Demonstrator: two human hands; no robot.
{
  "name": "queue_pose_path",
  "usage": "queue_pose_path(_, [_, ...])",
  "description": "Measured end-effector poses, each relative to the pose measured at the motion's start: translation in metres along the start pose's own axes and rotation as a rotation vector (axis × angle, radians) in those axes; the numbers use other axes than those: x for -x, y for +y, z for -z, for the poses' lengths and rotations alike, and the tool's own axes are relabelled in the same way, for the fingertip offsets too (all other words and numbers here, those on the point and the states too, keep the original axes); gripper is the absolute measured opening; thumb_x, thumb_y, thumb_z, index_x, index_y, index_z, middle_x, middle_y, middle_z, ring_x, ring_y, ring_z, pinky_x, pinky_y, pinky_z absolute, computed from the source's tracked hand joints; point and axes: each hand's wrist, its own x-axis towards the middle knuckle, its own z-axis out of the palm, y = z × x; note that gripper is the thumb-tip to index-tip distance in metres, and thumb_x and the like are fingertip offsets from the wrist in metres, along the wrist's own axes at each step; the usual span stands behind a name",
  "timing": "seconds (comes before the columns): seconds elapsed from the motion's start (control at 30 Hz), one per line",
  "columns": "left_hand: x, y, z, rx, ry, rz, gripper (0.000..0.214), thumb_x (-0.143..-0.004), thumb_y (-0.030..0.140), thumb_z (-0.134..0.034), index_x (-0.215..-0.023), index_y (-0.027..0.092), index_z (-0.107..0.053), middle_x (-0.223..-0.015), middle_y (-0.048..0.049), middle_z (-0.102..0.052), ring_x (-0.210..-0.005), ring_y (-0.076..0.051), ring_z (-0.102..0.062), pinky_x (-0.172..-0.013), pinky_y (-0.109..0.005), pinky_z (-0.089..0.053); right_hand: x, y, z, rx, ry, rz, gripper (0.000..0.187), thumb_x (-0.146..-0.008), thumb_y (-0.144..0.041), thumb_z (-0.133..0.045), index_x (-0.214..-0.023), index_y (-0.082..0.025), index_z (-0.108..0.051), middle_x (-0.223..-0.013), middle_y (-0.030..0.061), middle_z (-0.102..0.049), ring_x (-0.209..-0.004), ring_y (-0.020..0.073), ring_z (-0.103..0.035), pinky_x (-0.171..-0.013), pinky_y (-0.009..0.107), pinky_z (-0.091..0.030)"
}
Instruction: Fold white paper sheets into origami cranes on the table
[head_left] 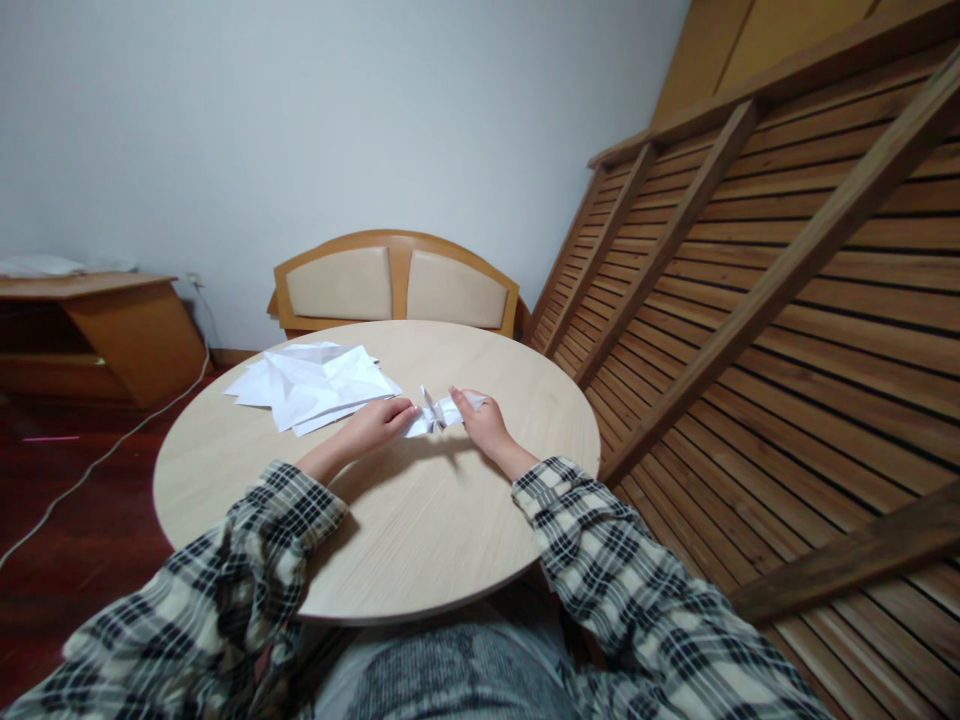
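Note:
A small white folded paper figure (435, 417), shaped like an origami crane with a thin point standing up in its middle, is held above the round table (420, 540). My left hand (381, 422) is closed on its left wing, fingers pinched together. On the other side my right hand (486, 424) grips the right wing, thumb on top. The wings are pulled out to both sides between the hands. Just beyond my left hand lies a loose pile of creased white paper sheets (315, 380).
A wooden headboard (401, 280) with two cream panels stands behind the table against the wall. On the right leans a large slatted wooden frame (750, 320). A low wooden cabinet (142, 335) is at the left, with a white cable (112, 447) across the dark red floor.

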Motion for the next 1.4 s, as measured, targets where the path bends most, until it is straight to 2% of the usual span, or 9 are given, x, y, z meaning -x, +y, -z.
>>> queue_pose_path(0.23, [-0.001, 0.004, -0.01, -0.011, 0.111, 0.005, 0.035, -0.093, 0.044, -0.042, -0.068, 0.022, -0.053, -0.064, -0.003, -0.055, -0.058, -0.018, -0.049, -0.059, -0.033, -0.036, -0.003, 0.005, -0.001, -0.033, 0.077, 0.011, 0.048, -0.086, -0.061, -0.05, -0.063, -0.02, -0.052, -0.061, -0.0001, -0.051, -0.058, 0.0137, -0.046, -0.058, 0.026, -0.037])
queue_pose_path(0.43, [0.0, 0.006, -0.013, 0.007, 0.142, 0.021, 0.035, -0.094, 0.043, -0.04, -0.068, 0.021, -0.05, -0.063, -0.0009, -0.051, -0.059, -0.016, -0.046, -0.058, -0.031, -0.035, -0.004, 0.003, -0.001, -0.041, 0.126, -0.015, 0.051, -0.083, -0.066, -0.049, -0.061, -0.02, -0.05, -0.057, -0.0015, -0.048, -0.053, 0.0127, -0.043, -0.054, 0.026, -0.036])
queue_pose_path(0.7, [0.002, 0.015, -0.008, 0.288, 0.078, 0.062, 0.035, -0.091, 0.047, -0.044, -0.068, 0.02, -0.049, -0.061, 0.0021, -0.044, -0.057, -0.014, -0.041, -0.055, -0.028, -0.035, -0.004, 0.004, -0.001, -0.025, 0.107, 0.0, 0.051, -0.084, -0.066, -0.048, -0.062, -0.02, -0.053, -0.06, -0.0001, -0.052, -0.056, 0.0132, -0.045, -0.056, 0.026, -0.037])
queue_pose_path(0.97, [0.005, 0.022, -0.011, 0.536, 0.056, 0.164, 0.034, -0.088, 0.05, -0.049, -0.075, 0.019, -0.054, -0.069, 0.0006, -0.049, -0.063, -0.014, -0.046, -0.061, -0.028, -0.042, -0.003, 0.003, -0.001, -0.031, 0.085, 0.008, 0.048, -0.085, -0.061, -0.049, -0.063, -0.019, -0.056, -0.061, 0.0011, -0.054, -0.061, 0.0148, -0.051, -0.058, 0.026, -0.039])
queue_pose_path(1.17, [0.006, 0.022, -0.014, 0.643, 0.089, 0.24, 0.033, -0.085, 0.05, -0.054, -0.077, 0.019, -0.058, -0.078, -0.0025, -0.056, -0.071, -0.016, -0.05, -0.067, -0.03, -0.045, -0.003, 0.005, -0.003, -0.044, 0.07, -0.018, 0.046, -0.086, -0.059, -0.049, -0.064, -0.019, -0.056, -0.059, 0.0017, -0.054, -0.062, 0.0158, -0.053, -0.057, 0.025, -0.039])
queue_pose_path(1.4, [0.004, 0.02, -0.019, 0.757, 0.153, 0.315, 0.031, -0.082, 0.05, -0.058, -0.081, 0.02, -0.061, -0.086, -0.0049, -0.061, -0.081, -0.019, -0.053, -0.073, -0.032, -0.046, -0.007, 0.013, -0.004, -0.054, 0.069, -0.012, 0.048, -0.082, -0.065, -0.05, -0.067, -0.02, -0.058, -0.056, 0.0011, -0.053, -0.06, 0.016, -0.052, -0.055, 0.025, -0.039])
